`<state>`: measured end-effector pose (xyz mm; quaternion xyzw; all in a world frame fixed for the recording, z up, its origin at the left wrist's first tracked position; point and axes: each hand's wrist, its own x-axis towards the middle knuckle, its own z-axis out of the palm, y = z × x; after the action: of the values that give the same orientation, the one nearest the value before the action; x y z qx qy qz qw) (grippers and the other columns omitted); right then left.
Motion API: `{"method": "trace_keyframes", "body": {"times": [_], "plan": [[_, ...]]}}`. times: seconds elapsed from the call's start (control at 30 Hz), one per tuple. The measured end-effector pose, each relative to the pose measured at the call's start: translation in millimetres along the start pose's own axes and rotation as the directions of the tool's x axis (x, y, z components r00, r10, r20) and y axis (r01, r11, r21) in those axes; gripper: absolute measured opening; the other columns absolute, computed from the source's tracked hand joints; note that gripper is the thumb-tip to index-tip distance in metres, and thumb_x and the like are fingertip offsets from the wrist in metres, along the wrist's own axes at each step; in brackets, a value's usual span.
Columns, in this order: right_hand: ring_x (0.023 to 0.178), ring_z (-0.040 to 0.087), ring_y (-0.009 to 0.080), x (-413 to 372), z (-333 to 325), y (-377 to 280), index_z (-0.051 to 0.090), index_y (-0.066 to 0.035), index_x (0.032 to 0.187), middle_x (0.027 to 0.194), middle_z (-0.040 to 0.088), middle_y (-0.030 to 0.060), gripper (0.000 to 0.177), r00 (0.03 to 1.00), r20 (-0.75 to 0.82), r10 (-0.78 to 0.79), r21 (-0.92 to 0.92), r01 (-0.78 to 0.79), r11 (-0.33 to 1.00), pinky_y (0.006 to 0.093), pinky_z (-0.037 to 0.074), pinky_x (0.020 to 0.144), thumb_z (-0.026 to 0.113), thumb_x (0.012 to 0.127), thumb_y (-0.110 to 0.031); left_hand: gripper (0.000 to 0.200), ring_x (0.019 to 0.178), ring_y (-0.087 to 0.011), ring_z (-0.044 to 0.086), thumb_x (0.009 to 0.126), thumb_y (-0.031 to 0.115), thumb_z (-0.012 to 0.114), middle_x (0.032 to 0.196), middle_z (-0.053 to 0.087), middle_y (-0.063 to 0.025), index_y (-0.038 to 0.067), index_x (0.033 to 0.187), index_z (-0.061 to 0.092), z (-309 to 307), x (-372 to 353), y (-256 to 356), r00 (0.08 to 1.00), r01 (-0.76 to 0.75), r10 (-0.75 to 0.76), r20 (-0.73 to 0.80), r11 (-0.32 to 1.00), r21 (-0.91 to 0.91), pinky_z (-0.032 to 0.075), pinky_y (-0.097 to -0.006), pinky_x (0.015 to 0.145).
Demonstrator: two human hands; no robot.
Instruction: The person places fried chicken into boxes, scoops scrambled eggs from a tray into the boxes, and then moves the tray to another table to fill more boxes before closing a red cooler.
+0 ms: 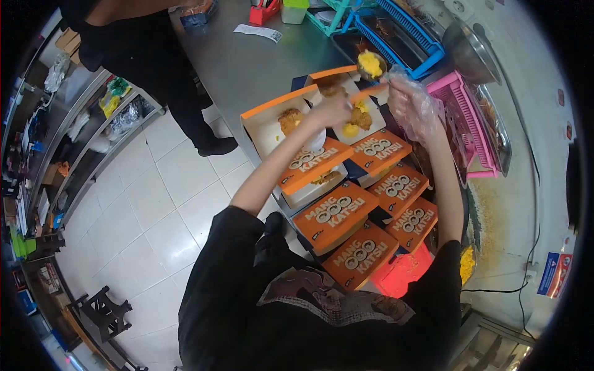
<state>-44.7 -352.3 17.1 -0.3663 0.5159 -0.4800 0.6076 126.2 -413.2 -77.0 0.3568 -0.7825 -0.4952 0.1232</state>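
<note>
My right hand [413,106], in a clear plastic glove, is closed by a small metal ladle [371,65] heaped with yellow egg-like food. The ladle's handle is hidden in the glove. My left hand [333,113] is bare and blurred over the open boxes, so its fingers do not show clearly. Under it, an open box [260,127] holds a fried breaded piece [289,121]. Between my hands, another fried piece [360,117] lies with yellow food in its box. A white rounded thing [317,142] shows partly below my left forearm.
Several closed orange boxes [361,255] stand close to my body. Blue [427,65] and pink baskets [473,123] and a metal bowl [470,52] line the wall side. A paper slip [258,32] lies on the steel counter [229,68]. Another person [133,55] stands at far left.
</note>
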Motion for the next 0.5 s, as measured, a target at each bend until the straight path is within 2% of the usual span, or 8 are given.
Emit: {"method": "trace_keyframes", "body": {"times": [0.1,0.2,0.3,0.33,0.37,0.4,0.47,0.5], "plan": [[0.043,0.029,0.0031,6.8,-4.1,1.5,0.057,-0.003,0.090,0.052,0.031,-0.0068,0.015,0.998,-0.062,0.026,-0.221,-0.039,0.975,0.0187,0.023,0.039,0.050,0.085,-0.016,0.043,0.088,-0.0317,0.058,0.079,0.015,0.042,0.094,0.058,-0.0228,-0.003,0.118,0.041,21.6,-1.9,-0.8,0.941,-0.137,0.072,0.331,0.975,0.177,0.044,-0.0365,0.077],[0.047,0.036,0.0060,44.3,-24.5,29.0,0.059,-0.002,0.091,0.055,0.039,-0.0046,0.017,0.994,-0.086,0.063,-0.381,-0.092,0.920,0.0194,0.030,0.044,0.053,0.083,-0.017,0.028,0.083,-0.0330,0.058,0.074,0.009,0.044,0.092,0.058,-0.0226,-0.006,0.097,0.051,46.0,-2.4,-15.9,0.978,-0.126,0.102,0.183,0.984,0.122,0.046,-0.0383,0.070],[0.066,0.059,0.0145,98.1,-49.8,72.5,0.059,-0.003,0.089,0.074,0.062,0.0101,0.017,0.965,0.057,-0.255,-0.776,0.204,0.597,0.0256,0.046,0.057,0.056,0.075,-0.013,0.030,0.084,-0.0326,0.057,0.079,0.012,0.041,0.093,0.057,-0.0218,-0.003,0.104,0.049,38.0,-0.4,-8.3,0.965,-0.069,0.025,0.262,0.985,0.160,0.045,-0.0387,0.073],[0.069,0.061,0.0186,99.4,-38.2,73.9,0.057,-0.002,0.094,0.078,0.062,0.0140,0.022,0.941,0.182,-0.285,-0.962,0.230,0.146,0.0280,0.048,0.060,0.055,0.074,-0.012,0.033,0.083,-0.0317,0.058,0.083,0.015,0.038,0.088,0.059,-0.0210,-0.001,0.110,0.046,37.0,0.2,-8.5,0.963,-0.116,0.055,0.265,0.969,0.220,0.044,-0.0384,0.073],[0.072,0.063,0.0227,99.1,-31.5,76.2,0.055,0.000,0.099,0.081,0.062,0.0178,0.027,0.920,0.304,-0.248,-0.917,0.211,-0.338,0.0304,0.050,0.063,0.054,0.074,-0.011,0.033,0.083,-0.0317,0.058,0.083,0.015,0.038,0.088,0.059,-0.0210,-0.001,0.110,0.046,35.7,0.1,-9.7,0.960,-0.115,0.052,0.275,0.969,0.219,0.044,-0.0384,0.073],[0.072,0.063,0.0227,104.3,-37.8,85.4,0.055,0.000,0.099,0.081,0.062,0.0178,0.027,0.923,0.295,-0.245,-0.921,0.207,-0.331,0.0304,0.050,0.063,0.054,0.074,-0.011,0.034,0.083,-0.0316,0.058,0.083,0.015,0.038,0.088,0.059,-0.0213,0.000,0.112,0.046,33.8,-1.4,-11.9,0.959,-0.144,0.088,0.269,0.969,0.199,0.044,-0.0384,0.073],[0.064,0.063,0.0235,110.5,-37.1,96.6,0.051,-0.001,0.098,0.075,0.062,0.0149,0.025,0.916,0.398,-0.054,-0.732,0.281,-0.621,0.0312,0.051,0.057,0.052,0.073,-0.007,0.035,0.084,-0.0315,0.058,0.084,0.015,0.037,0.089,0.059,-0.0216,0.000,0.114,0.045,28.3,-7.4,-14.8,0.955,-0.172,0.120,0.270,0.969,0.177,0.044,-0.0385,0.073],[0.062,0.062,0.0222,104.9,-43.6,97.5,0.051,-0.003,0.089,0.070,0.061,0.0106,0.017,0.883,0.435,-0.178,-0.773,0.265,-0.576,0.0324,0.050,0.054,0.054,0.072,-0.006,0.036,0.084,-0.0312,0.058,0.084,0.015,0.037,0.090,0.058,-0.0214,0.000,0.116,0.044,26.3,-10.1,-17.2,0.957,-0.167,0.135,0.257,0.980,0.105,0.044,-0.0386,0.073]]}}
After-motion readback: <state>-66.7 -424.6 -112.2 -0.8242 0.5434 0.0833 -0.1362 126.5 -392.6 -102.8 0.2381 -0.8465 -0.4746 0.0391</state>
